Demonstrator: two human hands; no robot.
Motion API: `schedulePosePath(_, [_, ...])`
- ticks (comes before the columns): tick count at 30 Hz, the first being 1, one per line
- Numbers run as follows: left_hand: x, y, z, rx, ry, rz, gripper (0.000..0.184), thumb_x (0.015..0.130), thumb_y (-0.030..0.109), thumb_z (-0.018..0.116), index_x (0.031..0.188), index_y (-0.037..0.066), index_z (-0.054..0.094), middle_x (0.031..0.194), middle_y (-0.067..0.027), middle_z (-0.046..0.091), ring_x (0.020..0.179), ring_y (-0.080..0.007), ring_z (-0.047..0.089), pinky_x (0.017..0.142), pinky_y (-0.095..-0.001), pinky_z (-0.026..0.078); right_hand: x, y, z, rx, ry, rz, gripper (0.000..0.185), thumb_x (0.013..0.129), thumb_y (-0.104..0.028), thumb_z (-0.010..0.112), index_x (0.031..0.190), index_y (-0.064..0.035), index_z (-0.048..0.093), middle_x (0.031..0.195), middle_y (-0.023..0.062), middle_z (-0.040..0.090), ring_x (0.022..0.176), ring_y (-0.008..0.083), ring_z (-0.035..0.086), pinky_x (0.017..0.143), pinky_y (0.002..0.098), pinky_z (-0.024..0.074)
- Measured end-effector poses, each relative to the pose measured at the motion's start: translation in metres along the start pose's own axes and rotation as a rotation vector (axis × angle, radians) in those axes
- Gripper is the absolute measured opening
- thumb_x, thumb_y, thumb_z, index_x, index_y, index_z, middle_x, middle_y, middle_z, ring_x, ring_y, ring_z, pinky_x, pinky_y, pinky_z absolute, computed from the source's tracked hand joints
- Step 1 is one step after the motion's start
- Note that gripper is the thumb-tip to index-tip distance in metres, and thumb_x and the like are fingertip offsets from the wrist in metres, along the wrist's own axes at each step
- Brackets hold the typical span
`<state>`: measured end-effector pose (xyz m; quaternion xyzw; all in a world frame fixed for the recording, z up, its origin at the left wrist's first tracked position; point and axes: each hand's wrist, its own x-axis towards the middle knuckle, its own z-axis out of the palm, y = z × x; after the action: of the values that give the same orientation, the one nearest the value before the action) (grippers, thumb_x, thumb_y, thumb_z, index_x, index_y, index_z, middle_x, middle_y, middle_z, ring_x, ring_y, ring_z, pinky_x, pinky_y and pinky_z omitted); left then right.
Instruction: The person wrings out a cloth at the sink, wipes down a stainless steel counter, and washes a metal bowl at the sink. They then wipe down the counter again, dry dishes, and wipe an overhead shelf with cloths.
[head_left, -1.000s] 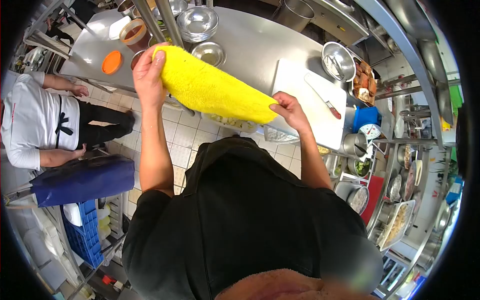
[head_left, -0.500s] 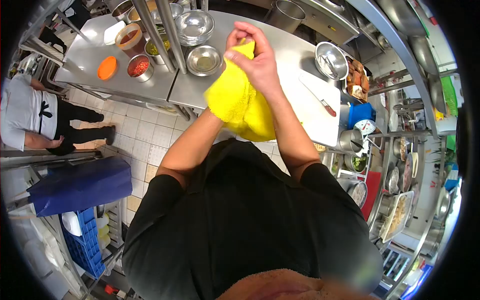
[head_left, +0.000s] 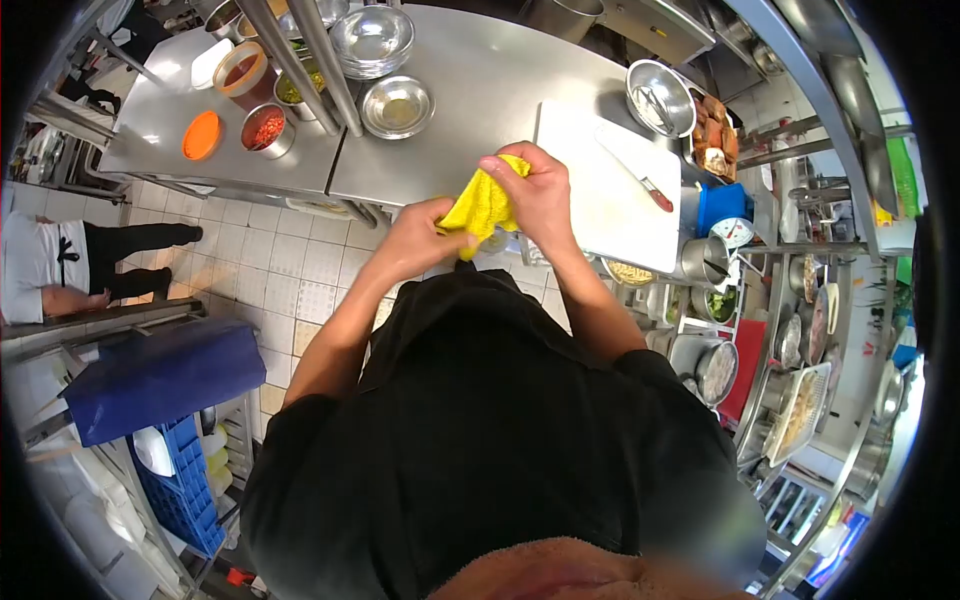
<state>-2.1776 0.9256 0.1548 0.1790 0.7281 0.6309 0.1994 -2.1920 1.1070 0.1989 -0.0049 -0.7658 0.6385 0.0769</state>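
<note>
Between both hands is a bunched yellow cloth (head_left: 482,208), held just in front of the steel table's near edge. My left hand (head_left: 415,240) pinches its lower left side. My right hand (head_left: 540,195) grips the upper right part, thumb lying over the fabric. Behind the right hand lies a white cutting board (head_left: 580,160), partly covered by that hand. On the board rests a knife (head_left: 640,178) with a reddish-brown handle. Beyond the cloth stands a shallow steel bowl (head_left: 397,107) on the table.
Stacked steel bowls (head_left: 372,42), a container of chopped red pieces (head_left: 267,130) and an orange lid (head_left: 201,135) sit at the left. A steel bowl (head_left: 661,98) and a tray of browned meat (head_left: 715,135) are at the right. A person (head_left: 60,262) stands at far left.
Both hands have come down and toward my body. The cloth, earlier draped over the left hand and wrist, is now bunched smaller, and the left hand shows beside it.
</note>
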Motion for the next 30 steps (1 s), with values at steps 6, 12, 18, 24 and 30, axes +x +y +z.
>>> schedulePosePath(6, [0.033,0.008,-0.022,-0.169,0.322,0.043,0.020,0.081,0.008,0.066,0.099,0.000,0.066,0.085,-0.0031,0.068,0.077,-0.0083,0.060,0.070,-0.0235,0.048,0.022,0.029,-0.055,-0.070,-0.336,0.001,0.032,0.072,-0.008,0.078,0.100,-0.0008,0.064,0.082,0.0019,0.065,0.074,0.0078,0.057,0.070,0.0238,0.0480])
schedulePosePath(12, [0.088,0.016,-0.049,0.181,0.376,0.141,0.017,0.081,0.011,0.065,0.095,0.001,0.068,0.082,-0.0020,0.067,0.073,-0.0086,0.060,0.068,-0.0243,0.047,0.082,0.066,-0.097,-0.316,-0.326,0.061,0.019,0.077,-0.005,0.066,0.096,0.0007,0.066,0.083,0.0032,0.067,0.074,0.0089,0.058,0.068,0.0239,0.0464])
schedulePosePath(18, [0.100,0.099,-0.066,0.079,0.336,0.370,0.018,0.081,0.008,0.066,0.097,0.000,0.067,0.080,-0.0012,0.066,0.071,-0.0098,0.059,0.068,-0.0241,0.046,0.100,-0.008,-0.105,0.047,-0.175,-0.176,0.017,0.080,0.002,0.059,0.096,0.0012,0.064,0.089,0.0017,0.066,0.081,0.0087,0.059,0.077,0.0230,0.0460])
schedulePosePath(24, [0.058,0.065,-0.040,0.301,0.188,0.463,0.023,0.075,0.004,0.068,0.096,-0.001,0.065,0.096,-0.0088,0.064,0.091,-0.0197,0.061,0.084,-0.0293,0.045,0.051,0.033,-0.119,-0.010,-0.202,-0.049,0.022,0.077,0.002,0.063,0.099,0.0008,0.066,0.090,0.0034,0.068,0.083,0.0093,0.060,0.077,0.0236,0.0466])
schedulePosePath(30, [0.013,-0.099,0.021,0.316,0.090,-0.106,0.028,0.077,0.006,0.068,0.105,0.000,0.064,0.101,-0.0149,0.066,0.096,-0.0227,0.062,0.086,-0.0307,0.046,-0.036,0.214,-0.099,-0.182,-0.365,0.229,0.021,0.079,-0.003,0.065,0.100,-0.0022,0.067,0.086,0.0028,0.068,0.078,0.0107,0.059,0.075,0.0255,0.0467])
